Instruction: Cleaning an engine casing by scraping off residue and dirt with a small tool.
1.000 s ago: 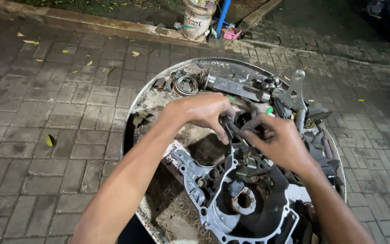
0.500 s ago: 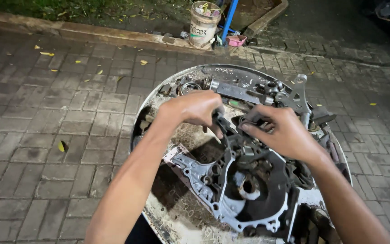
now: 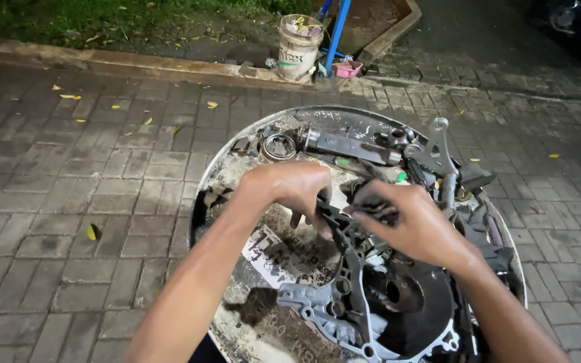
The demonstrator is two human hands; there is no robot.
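Grey metal engine casing (image 3: 371, 316), long axis toward the camera, gripped at its far end by both hands: left (image 3: 294, 191), right (image 3: 415, 222).

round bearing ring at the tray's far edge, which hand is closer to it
Left. The left hand sits just below the bearing ring; the right hand is farther off, on the grey engine casing.

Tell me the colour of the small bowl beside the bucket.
Pink bowl, clearest in the head view.

- Left hand (image 3: 290, 188): bare, no glove, no ring or watch visible.
- Right hand (image 3: 415, 225): bare, smeared with dark grease on the fingers.
- Both forearms: bare, no sleeves in view.
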